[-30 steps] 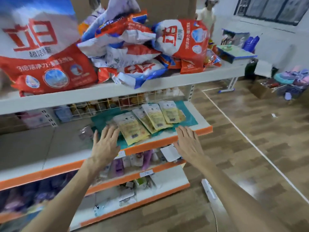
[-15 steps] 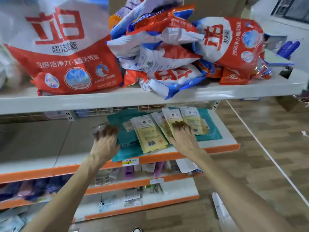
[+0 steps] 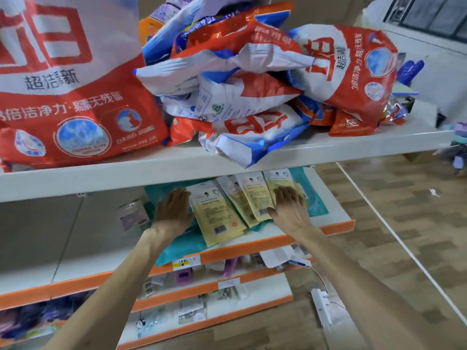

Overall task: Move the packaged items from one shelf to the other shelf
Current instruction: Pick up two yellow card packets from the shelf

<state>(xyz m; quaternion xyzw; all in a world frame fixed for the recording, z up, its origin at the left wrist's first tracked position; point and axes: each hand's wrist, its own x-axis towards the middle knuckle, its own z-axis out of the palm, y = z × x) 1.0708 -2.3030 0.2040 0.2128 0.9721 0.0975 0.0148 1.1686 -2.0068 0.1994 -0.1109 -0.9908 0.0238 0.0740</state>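
Gathering judged underway: yellow packets [image 3: 219, 213] fanned on middle shelf [image 3: 338, 226]. Left hand [image 3: 174, 210] flat beside them, right hand [image 3: 288, 208] flat on top, fingers straight. Next: packets to be bunched, then gripped.

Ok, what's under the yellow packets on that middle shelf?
A teal sheet lies under the yellow packets, showing at their left, right and front. Anything else beneath is hidden by the packets and the right hand resting on them.

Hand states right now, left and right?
Left hand: open, flat on the teal sheet beside the yellow packets.
Right hand: open, flat on the yellow packets, gripping nothing.
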